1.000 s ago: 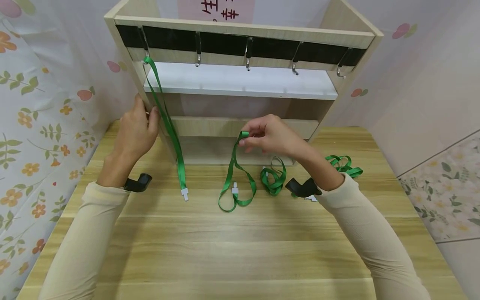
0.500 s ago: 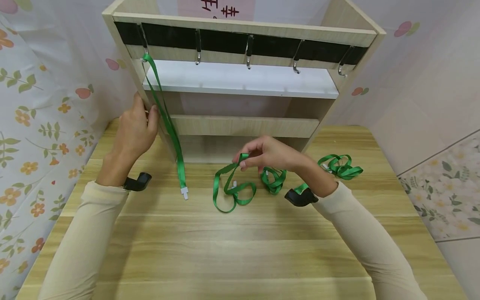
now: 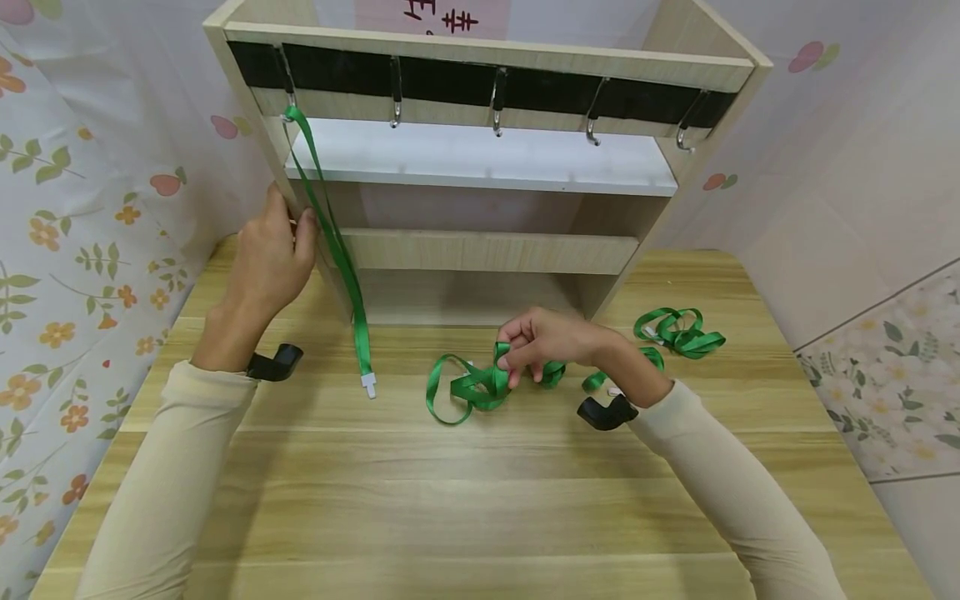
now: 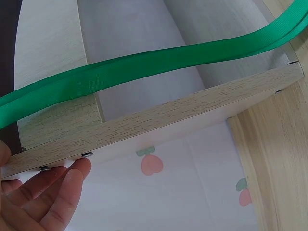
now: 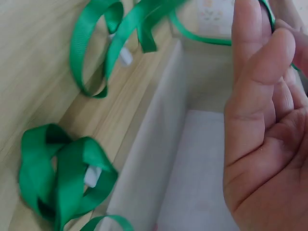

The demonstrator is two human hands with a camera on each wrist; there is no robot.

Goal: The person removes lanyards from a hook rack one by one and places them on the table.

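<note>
A small wooden shelf unit (image 3: 487, 252) stands on the table. My left hand (image 3: 266, 262) grips the edge of its left side panel (image 4: 159, 115), with fingertips against the outer face in the left wrist view. Beside that hand a green lanyard (image 3: 347, 267) with a white clip hangs from the leftmost hook. My right hand (image 3: 558, 342) pinches a loop of another green lanyard (image 3: 480, 390) between thumb and fingers, low over the table. Most of this lanyard lies in loose loops, its clip largely hidden. A coiled lanyard (image 3: 553, 373) is partly covered by the right hand.
More green lanyards lie to the right: one bunch (image 3: 681, 337) near the shelf's right side, another (image 3: 651, 358) partly hidden by my right wrist. Several metal hooks (image 3: 497, 112) line the black strip (image 3: 450, 87). A floral curtain (image 3: 75, 250) borders the table's left.
My right hand has come down toward the table and slightly right, bringing the pinched loop down from its raised position. The lanyard now lies more bunched. My left hand has kept its grip.
</note>
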